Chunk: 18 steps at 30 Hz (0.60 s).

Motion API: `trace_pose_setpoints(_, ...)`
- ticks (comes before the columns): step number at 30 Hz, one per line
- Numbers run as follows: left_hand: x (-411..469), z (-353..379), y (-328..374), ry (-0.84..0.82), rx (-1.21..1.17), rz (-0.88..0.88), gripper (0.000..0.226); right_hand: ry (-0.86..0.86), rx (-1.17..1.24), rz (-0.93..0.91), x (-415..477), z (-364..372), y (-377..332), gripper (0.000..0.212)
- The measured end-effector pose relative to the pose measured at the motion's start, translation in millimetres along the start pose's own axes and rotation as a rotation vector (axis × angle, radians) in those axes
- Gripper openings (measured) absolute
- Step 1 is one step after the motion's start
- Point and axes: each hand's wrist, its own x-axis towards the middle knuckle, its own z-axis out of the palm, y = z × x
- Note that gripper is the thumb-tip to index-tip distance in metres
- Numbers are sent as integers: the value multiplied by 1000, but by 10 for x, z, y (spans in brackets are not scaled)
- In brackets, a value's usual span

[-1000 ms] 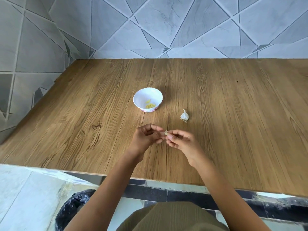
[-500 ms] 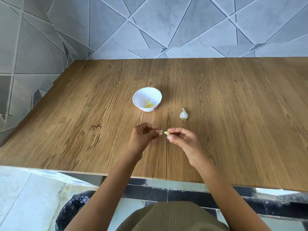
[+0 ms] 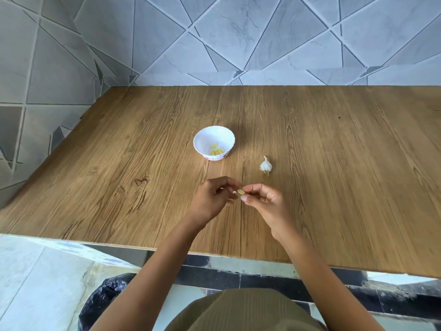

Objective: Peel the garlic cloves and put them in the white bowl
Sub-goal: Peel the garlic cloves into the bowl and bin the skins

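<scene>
Garlic clove, smooth and yellow, is pinched in right hand grip; left hand pinches papery skin.

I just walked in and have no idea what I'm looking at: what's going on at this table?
A person is peeling garlic by hand over a wooden table. The right hand pinches a peeled, yellowish clove, and the left hand, right beside it, pinches what looks like a scrap of skin. A few peeled cloves already lie in the white bowl further back, and the garlic bulb sits on the table to the bowl's right.
</scene>
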Motion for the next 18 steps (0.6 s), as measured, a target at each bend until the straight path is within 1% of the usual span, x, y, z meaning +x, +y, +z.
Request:
trace_pose_setpoints(2, 5, -17, -8, -37, -39, -12, 15, -2, -1, -6, -3, -5, 0, 19)
trace_pose_setpoints(4, -10, -30, 5, -54, -106, -25, 11, -9, -25, -19, -13, -4, -4, 18)
trace_pose_setpoints(6, -2, -75, 2, -14, -152, -49, 9, -12, -118, -53, -26, -11, 15, 15)
trace_pose_setpoints(7, 28, -120, -23, 47, -142, -63, 7, -6, -207, -81, -33, -21, 37, 14)
trace_pose_setpoints(8, 79, -182, -69, 127, -95, -76, 5, 13, -331, -120, -37, -39, 61, 15)
trace_pose_setpoints(10, 193, -333, -196, 268, 70, -106, 3, 91, -642, -268, -44, -101, 117, 23)
trace_pose_setpoints(11, 238, -397, -246, 301, 155, -120, 4, 118, -782, -344, -51, -141, 155, 27)
trace_pose_setpoints(13, 294, -472, -323, 315, 299, -127, 6, 129, -994, -393, -68, -185, 250, 34)
trace_pose_setpoints(15, 319, -479, -369, 297, 398, -101, 6, 138, -1136, -370, -86, -197, 316, 37)
trace_pose_setpoints(18, 311, -442, -405, 281, 475, -36, 6, 108, -1151, -308, -103, -194, 320, 38)
